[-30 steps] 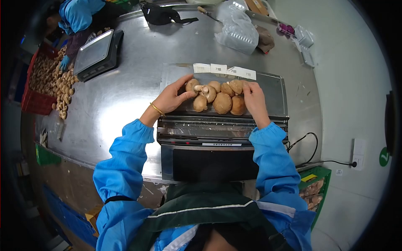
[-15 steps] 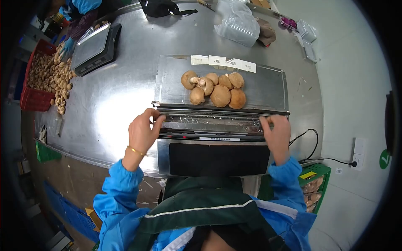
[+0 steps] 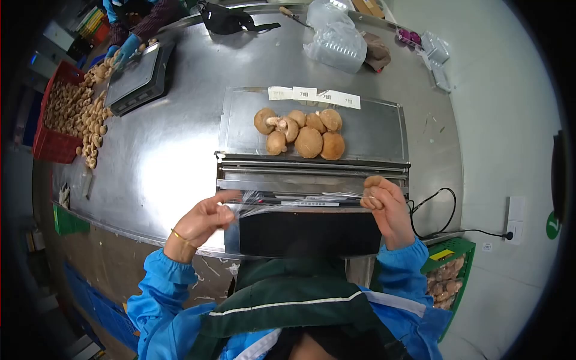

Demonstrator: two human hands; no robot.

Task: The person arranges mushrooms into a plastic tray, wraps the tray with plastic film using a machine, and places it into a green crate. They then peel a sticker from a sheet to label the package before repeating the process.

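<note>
Head view: metal tabletop point(image 3: 192, 114) bearing the work; its flat surface presumably keeps things steady and within reach.
Film machine point(image 3: 312, 171): near the person's edge, rollers crosswise between both arms, apparently so film can be drawn straight toward the body.
Back plate point(image 3: 372, 132): beyond the rollers, holding the mushrooms out of the film's way.
Black panel point(image 3: 309, 234): nearest the body, just below the stretched film.
Red crate point(image 3: 55, 144): far left, mushrooms spilling beside it, near a co-worker's gloved hand point(image 3: 129, 49).
Scale point(image 3: 135, 75): angled beside that loose pile, likely for the co-worker's reach.
Clear film point(image 3: 288, 203): spans between the hands above the machine's front, its sides gathered into creases.
Mushrooms point(image 3: 309, 143): clustered closely on the plate, mostly caps up, one stem showing.
Left hand point(image 3: 204, 221): narrow, pinching the film's left side.
Right hand point(image 3: 386, 207): fingers curled closed on its right side, seemingly keeping it taut.
Paper labels point(image 3: 304, 93): along the plate's far edge, clear of the mushrooms.
</note>
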